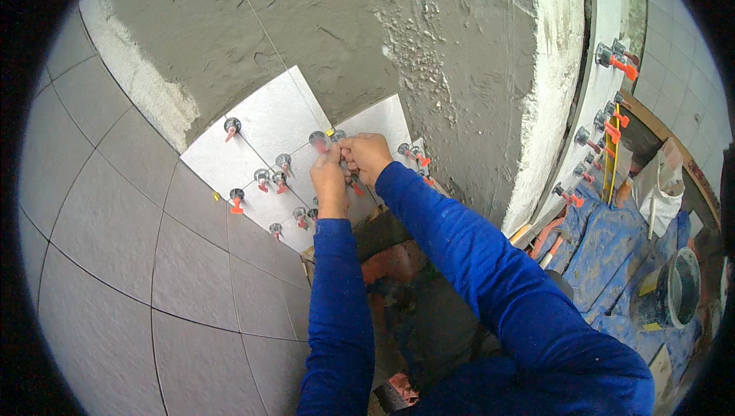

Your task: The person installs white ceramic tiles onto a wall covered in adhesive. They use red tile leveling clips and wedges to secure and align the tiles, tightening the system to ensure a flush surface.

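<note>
Head view: left hand point(330, 182), right hand point(367, 156) together, partly hiding red clip point(357, 187).

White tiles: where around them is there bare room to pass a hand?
Free: the grey tiles left of the white tiles, and the mortar above, though it may be wet. Crowded: among the red clips, where the left hand and right hand meet, and at right, around the bucket on the blue sheet.
</note>
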Action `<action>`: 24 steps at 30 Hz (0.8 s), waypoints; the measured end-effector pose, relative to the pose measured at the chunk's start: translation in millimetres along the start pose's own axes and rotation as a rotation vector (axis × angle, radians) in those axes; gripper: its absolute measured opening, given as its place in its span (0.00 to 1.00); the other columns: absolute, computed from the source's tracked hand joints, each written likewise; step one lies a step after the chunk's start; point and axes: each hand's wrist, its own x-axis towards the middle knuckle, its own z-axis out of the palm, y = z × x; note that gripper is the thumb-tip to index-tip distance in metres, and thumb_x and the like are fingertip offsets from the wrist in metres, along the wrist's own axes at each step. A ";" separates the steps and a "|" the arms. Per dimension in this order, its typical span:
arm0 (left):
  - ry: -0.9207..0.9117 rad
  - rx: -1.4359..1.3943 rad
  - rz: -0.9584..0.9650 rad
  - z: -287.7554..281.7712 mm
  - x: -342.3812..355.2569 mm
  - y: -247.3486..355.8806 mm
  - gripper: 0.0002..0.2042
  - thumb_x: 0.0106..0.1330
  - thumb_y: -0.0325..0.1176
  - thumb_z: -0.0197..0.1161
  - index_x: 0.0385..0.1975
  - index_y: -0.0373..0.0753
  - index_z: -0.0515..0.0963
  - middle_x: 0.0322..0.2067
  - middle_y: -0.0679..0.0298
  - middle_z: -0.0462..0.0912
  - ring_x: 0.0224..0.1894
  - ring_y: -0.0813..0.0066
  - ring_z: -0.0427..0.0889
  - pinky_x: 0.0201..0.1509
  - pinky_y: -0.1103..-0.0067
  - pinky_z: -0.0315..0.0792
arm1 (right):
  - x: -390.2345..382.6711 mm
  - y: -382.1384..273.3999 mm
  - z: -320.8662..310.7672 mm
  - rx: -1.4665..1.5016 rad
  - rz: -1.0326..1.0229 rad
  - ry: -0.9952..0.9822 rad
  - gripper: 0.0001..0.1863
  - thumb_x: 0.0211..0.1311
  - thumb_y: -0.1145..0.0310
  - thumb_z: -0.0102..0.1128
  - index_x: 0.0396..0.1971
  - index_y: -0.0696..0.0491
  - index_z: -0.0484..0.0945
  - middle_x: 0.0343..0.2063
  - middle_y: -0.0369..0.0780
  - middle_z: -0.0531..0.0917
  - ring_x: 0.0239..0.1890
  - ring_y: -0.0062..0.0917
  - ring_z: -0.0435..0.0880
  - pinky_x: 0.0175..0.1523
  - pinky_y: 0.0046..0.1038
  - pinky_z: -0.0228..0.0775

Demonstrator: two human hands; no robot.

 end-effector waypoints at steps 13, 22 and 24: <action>0.021 0.009 0.046 2.4 -3.2 -0.2 0.13 0.76 0.38 0.58 0.32 0.36 0.79 0.23 0.70 0.78 0.19 0.85 0.70 0.21 0.84 0.60 | 26.4 25.1 -12.4 -0.304 -0.447 -0.025 0.10 0.62 0.72 0.63 0.21 0.57 0.79 0.19 0.37 0.79 0.16 0.23 0.75 0.22 0.30 0.65; 0.020 0.012 0.011 -1.1 -4.0 -4.1 0.12 0.75 0.38 0.59 0.35 0.35 0.80 0.22 0.69 0.78 0.19 0.84 0.70 0.21 0.82 0.62 | 26.6 19.9 -13.2 -0.470 -0.451 -0.014 0.09 0.59 0.76 0.66 0.22 0.58 0.76 0.18 0.37 0.78 0.15 0.17 0.71 0.18 0.22 0.60; -0.005 -0.026 0.051 -1.0 -5.6 -4.3 0.12 0.75 0.38 0.59 0.35 0.35 0.80 0.23 0.69 0.78 0.19 0.84 0.70 0.21 0.83 0.62 | 23.9 18.8 -13.9 -0.425 -0.418 -0.027 0.09 0.59 0.76 0.66 0.21 0.58 0.76 0.18 0.38 0.79 0.15 0.18 0.72 0.18 0.22 0.60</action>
